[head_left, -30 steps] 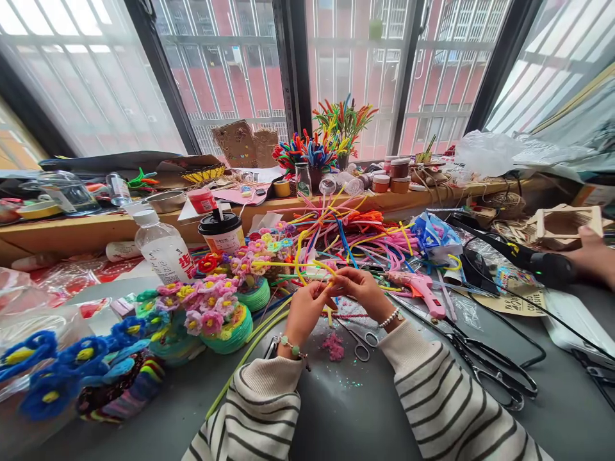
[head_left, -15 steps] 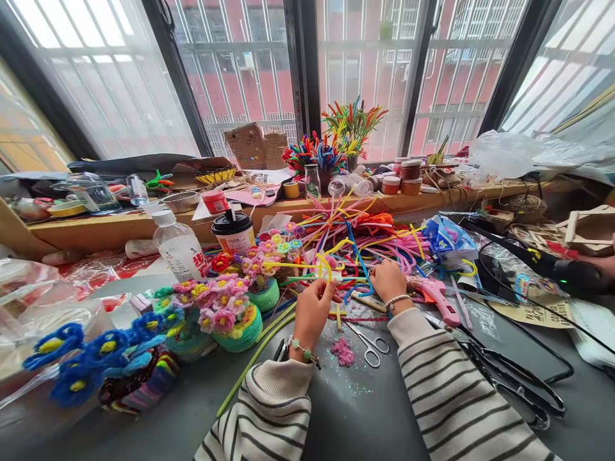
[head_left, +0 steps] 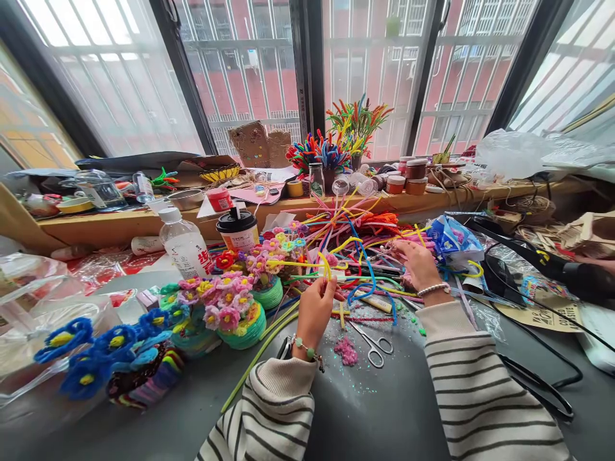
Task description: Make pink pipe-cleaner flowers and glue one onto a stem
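Note:
My left hand (head_left: pixel 314 314) pinches a bent yellow pipe cleaner (head_left: pixel 327 266) above the desk. Below its fingers, a short yellow end (head_left: pixel 342 314) points down. My right hand (head_left: pixel 419 264) is over the right side of the pipe cleaner pile (head_left: pixel 369 224), fingers stretched out, with no held item visible. Under its palm a bit of the pink glue gun (head_left: pixel 407 279) shows; my hand and sleeve hide the rest. Between my hands lies a curved blue pipe cleaner (head_left: pixel 373 272). Small scissors (head_left: pixel 375 349) and a pink fuzzy clump (head_left: pixel 346 352) lie nearer me.
Pipe cleaner flowers in pots (head_left: pixel 228 310) and blue flowers (head_left: pixel 113 346) stand on the left, with a bottle (head_left: pixel 185 246) and a lidded cup (head_left: pixel 237 232) behind. At right are a blue packet (head_left: pixel 454 240), black cables (head_left: pixel 533 307) and part of another person's hand (head_left: pixel 606 267).
My right hand has let go of the blue pipe cleaner and moved right, over the glue gun. The blue pipe cleaner now lies in a curve. My left hand keeps its pinch.

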Demonstrator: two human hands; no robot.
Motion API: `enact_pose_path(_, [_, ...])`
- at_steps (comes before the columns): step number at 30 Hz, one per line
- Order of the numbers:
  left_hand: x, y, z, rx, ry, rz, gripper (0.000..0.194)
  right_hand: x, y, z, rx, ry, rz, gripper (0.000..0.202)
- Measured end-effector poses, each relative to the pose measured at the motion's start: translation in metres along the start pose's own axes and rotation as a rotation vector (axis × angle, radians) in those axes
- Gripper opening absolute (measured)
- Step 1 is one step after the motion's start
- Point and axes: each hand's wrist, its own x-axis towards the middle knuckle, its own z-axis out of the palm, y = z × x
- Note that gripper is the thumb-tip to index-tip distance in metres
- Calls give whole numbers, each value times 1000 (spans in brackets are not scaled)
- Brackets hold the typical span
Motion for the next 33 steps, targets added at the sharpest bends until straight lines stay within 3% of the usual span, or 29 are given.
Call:
enact_pose_path(3, [0, 1, 0, -2, -3, -1, 36, -4, -13, -3, 228, -100, 47, 13])
enact_pose_path(8, [0, 1, 0, 2, -4, -2, 36, -17, -25, 5, 938, -487, 319, 18])
enact_pose_path(10, [0, 1, 0, 5, -3, 2, 36, -19, -26, 10, 1025, -545, 357, 23])
enact_pose_path(13, [1, 1, -1, 6, -1, 11, 35, -22, -25, 15, 938, -569, 407, 26])
enact_pose_path(16, [1, 1, -1, 15, 0, 4, 35, -31, -25, 13, 610, -603, 473, 19])
enact_pose_path(21, [1, 2, -1, 16, 4, 15, 36, -51, -26, -17, 151, -759, 554, 9])
enact_pose_path(24, [1, 1, -1, -2, 5, 21, 36, -46, -23, -53, 72, -624, 571, 11])
enact_pose_path(27, [0, 0, -1, -2, 6, 27, 37, -23, -14, -103, 57, -417, 466, 11])
enact_pose_path(29, [0, -1, -1, -5, 5, 36, 37, 0, -6, -139, 16, -180, 272, 13])
enact_pose_path(31, [0, -2, -1, -3, 7, 46, 37, 23, -1, -175, -140, 166, -120, 13])
enact_pose_path(33, [0, -2, -1, 6, 13, 53, 37, 39, 2, -206, -200, 340, -262, 13])
